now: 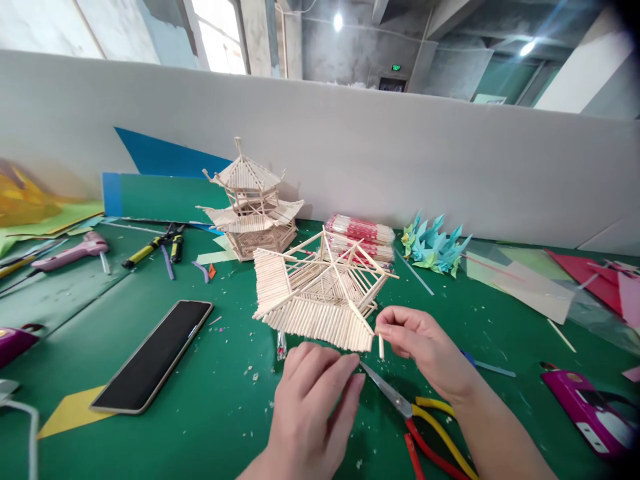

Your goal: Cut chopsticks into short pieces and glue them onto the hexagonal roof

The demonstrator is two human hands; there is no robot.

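Note:
A roof frame of thin wooden sticks [313, 323], partly covered with rows of short sticks, stands in front of me. My right hand [420, 343] pinches a short wooden stick [381, 347] between thumb and fingers, beside the roof's front right corner. Curled just below the front edge is my left hand [317, 403], its thumb and forefinger close together; whatever lies between them is hidden. Scissors [400, 403] with red and yellow handles lie between my hands, blade tip near my left fingers. Behind the roof frame is a finished-looking stick pagoda [250, 210].
A phone [155, 357] lies at left on yellow paper [75, 413]. Cutting pliers [155, 247] and a pink glue gun [75, 253] are farther back. Bundled sticks [360, 230] and blue folded-paper pieces [435, 243] stand near the white partition [350, 153]. A purple device [585, 410] sits at right.

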